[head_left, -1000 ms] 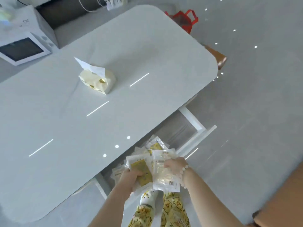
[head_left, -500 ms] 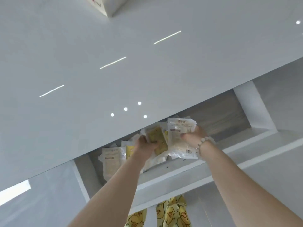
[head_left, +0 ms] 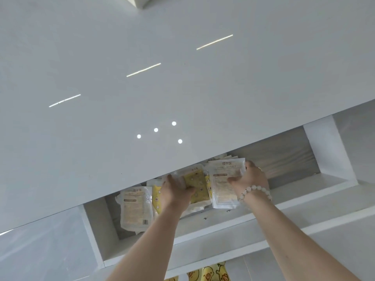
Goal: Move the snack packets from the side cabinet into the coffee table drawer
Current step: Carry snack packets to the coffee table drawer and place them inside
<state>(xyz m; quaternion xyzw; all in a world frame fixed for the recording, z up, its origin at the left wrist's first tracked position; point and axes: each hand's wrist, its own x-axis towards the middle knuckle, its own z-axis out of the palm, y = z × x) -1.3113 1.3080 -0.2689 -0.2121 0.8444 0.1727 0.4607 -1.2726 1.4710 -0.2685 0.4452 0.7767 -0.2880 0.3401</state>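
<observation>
Nearest us, at the bottom edge, yellow duck-print trousers (head_left: 211, 274) show below the white front wall of the open drawer (head_left: 223, 224). Past that wall our two bare arms reach into the drawer. Our left hand (head_left: 176, 189) curls its fingers round a yellow packet (head_left: 197, 183). Our right hand (head_left: 249, 177) — a pale bead bracelet (head_left: 255, 191) on its wrist — pinches a white printed packet (head_left: 223, 179) by its right edge. These two overlap in a bundle with more packets behind, too closely stacked for us to count. Apart from the bundle we make out two others: one flat white packet (head_left: 135, 207) at the drawer's left end, and one second yellow packet (head_left: 156, 197) between it and our left wrist, partly hidden. Beyond, the glossy white tabletop (head_left: 142, 57) overhangs the drawer's back part and covers the packets' far ends. On it we count three light streaks and four bright dots — and, farthest off, one corner of a pale box (head_left: 140, 1).
</observation>
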